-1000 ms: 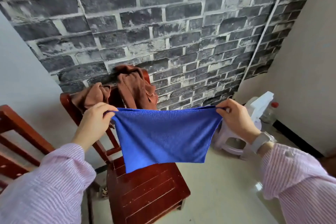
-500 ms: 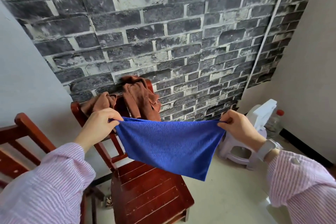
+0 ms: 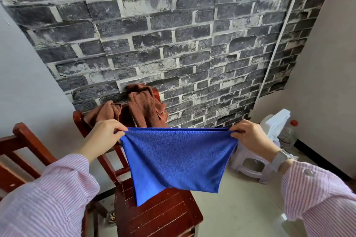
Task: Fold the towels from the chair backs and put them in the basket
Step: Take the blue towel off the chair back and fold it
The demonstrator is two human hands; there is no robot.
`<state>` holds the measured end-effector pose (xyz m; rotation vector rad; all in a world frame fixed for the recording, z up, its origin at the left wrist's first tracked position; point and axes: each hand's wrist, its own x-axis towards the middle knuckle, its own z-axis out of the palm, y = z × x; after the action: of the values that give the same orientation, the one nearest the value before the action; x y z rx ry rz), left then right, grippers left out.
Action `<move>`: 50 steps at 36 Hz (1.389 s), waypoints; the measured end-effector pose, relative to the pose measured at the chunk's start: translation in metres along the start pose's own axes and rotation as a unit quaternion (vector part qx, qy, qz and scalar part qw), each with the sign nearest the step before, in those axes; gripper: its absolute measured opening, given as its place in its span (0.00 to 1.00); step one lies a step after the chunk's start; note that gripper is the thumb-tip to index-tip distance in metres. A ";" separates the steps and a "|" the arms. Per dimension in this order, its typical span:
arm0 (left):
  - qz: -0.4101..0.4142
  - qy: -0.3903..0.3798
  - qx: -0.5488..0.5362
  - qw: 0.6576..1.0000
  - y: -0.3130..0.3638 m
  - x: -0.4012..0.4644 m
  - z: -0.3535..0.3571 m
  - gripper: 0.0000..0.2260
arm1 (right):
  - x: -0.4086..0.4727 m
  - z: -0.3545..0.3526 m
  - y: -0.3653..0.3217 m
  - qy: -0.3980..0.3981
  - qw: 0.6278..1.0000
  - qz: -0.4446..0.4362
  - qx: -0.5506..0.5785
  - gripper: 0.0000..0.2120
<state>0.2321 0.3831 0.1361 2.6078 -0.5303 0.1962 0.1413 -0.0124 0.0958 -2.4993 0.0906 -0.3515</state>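
Since the earlier pictures, the blue microfibre towel (image 3: 177, 159) has been drawn tauter along its top edge and carried lower toward the seat of the dark red wooden chair (image 3: 159, 215), while the view has tilted upward. One upper corner is pinched by the left hand (image 3: 105, 136), the other by the right hand (image 3: 252, 137); each grip is closed tight on the cloth, thumb against fingers. The towel is held in the air in front of the chair's back, its lower edge hanging slack, with one bottom corner just above the seat. It appears to be doubled over already, though this cannot be told for certain. Two brown towels (image 3: 146, 107) are draped, bunched, over the chair's back behind the blue one. No basket is seen. By this showing, folding of the blue towel is under way, and the brown ones are not yet handled.
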 end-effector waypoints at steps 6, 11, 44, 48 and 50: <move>-0.004 -0.029 -0.010 1.000 -0.005 0.000 -0.001 0.17 | 0.001 -0.006 0.004 0.010 1.000 0.003 -0.028 0.03; 0.003 -0.024 -0.006 1.000 -0.003 -0.004 -0.004 0.19 | 0.001 -0.012 0.007 0.002 0.999 -0.015 -0.045 0.05; -0.095 0.027 0.002 0.995 -0.051 -0.027 0.025 0.09 | 0.026 0.036 0.008 -0.019 0.999 -0.028 -0.042 0.04; -0.155 0.029 -0.005 0.987 -0.082 -0.029 0.038 0.10 | 0.042 0.067 -0.001 -0.028 0.998 -0.032 -0.047 0.04; -0.183 0.030 0.003 0.983 -0.095 -0.027 0.044 0.09 | 0.053 0.086 -0.007 -0.028 0.998 -0.033 -0.050 0.04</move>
<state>0.2475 0.4487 0.0515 2.6392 -0.0227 0.1550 0.2159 0.0341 0.0445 -2.6133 0.0019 -0.3102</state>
